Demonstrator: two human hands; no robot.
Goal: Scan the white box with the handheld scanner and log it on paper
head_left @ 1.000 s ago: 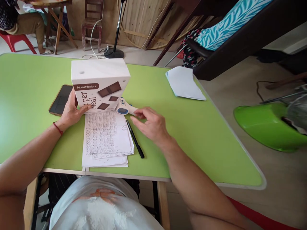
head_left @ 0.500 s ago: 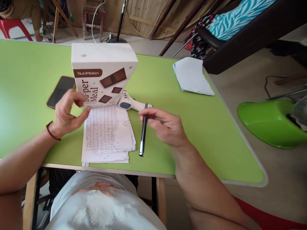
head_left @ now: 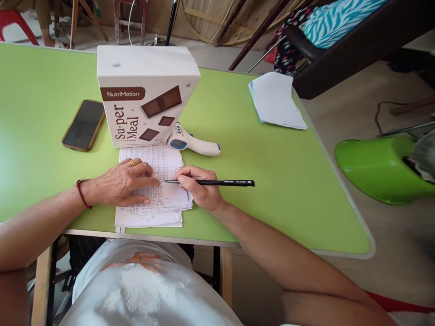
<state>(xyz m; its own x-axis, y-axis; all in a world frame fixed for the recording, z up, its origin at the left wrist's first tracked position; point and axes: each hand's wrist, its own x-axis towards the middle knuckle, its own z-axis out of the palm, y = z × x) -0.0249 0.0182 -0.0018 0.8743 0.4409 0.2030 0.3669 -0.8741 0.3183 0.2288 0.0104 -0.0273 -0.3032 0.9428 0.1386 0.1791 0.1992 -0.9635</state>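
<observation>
White and tall, the Super Meal box [head_left: 142, 106] stands just past the left hand [head_left: 124, 183], hiding some green table [head_left: 272, 181]. A phone [head_left: 84, 126] lies past that hand, to its left. A thermometer [head_left: 197, 145] lies just past the right hand [head_left: 204, 194], with white paper [head_left: 277, 100] farther off to the right. Half a second ago the left hand was by the box; now it rests on the written papers [head_left: 171, 200], fingers a bit apart, holding nothing. The right hand pinches the black pen [head_left: 234, 183], now over those papers. Count one box, one phone, one thermometer, one pen.

Red bracelet [head_left: 81, 195], gold ring [head_left: 132, 162], white shirt [head_left: 190, 296].
</observation>
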